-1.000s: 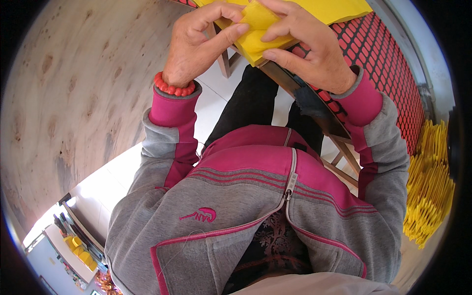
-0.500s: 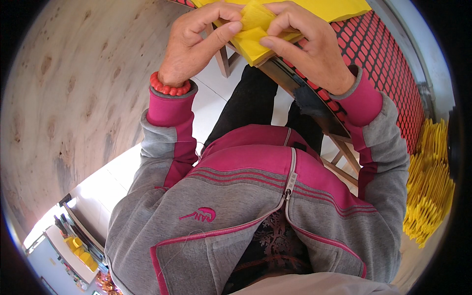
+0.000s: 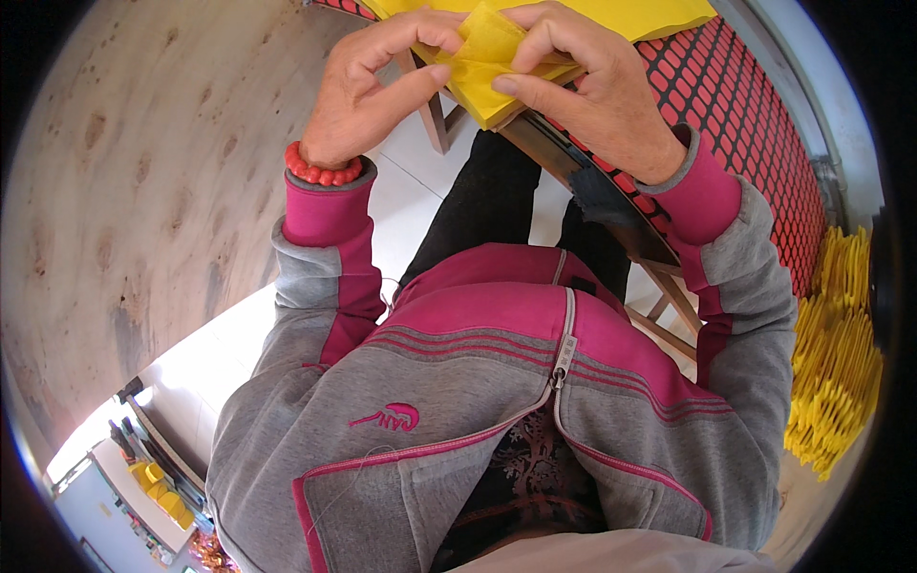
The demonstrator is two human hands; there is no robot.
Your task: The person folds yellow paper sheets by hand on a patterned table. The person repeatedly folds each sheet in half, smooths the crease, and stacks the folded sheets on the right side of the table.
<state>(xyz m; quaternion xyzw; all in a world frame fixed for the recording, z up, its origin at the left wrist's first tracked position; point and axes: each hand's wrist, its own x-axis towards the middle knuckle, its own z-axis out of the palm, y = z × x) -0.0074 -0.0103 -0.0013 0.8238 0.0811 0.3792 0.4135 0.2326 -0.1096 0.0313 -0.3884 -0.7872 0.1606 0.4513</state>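
Both my hands are at the top of the head view, over the table's near edge, on a small piece of folded yellow paper [image 3: 487,62]. One pointed flap of it stands up between my fingers, and a corner points down toward me. My left hand [image 3: 368,81], with a red beaded bracelet [image 3: 323,175] at the wrist, has its thumb and forefinger at the paper's left edge, the tips slightly apart. My right hand [image 3: 597,95] pinches the right side, thumb in front and forefinger bent over it. Its other fingers are partly hidden behind the paper.
Larger yellow sheets [image 3: 650,17] lie on the table beyond my hands. A red and black patterned cover [image 3: 740,124] spreads over the tabletop. At the right stands a thick bundle of folded yellow pieces [image 3: 833,353]. A wooden board [image 3: 162,191] fills the left.
My left hand has shifted slightly left, and its thumb and forefinger have spread a little. The standing flap shows more plainly. My right thumb has slid slightly left on the paper.
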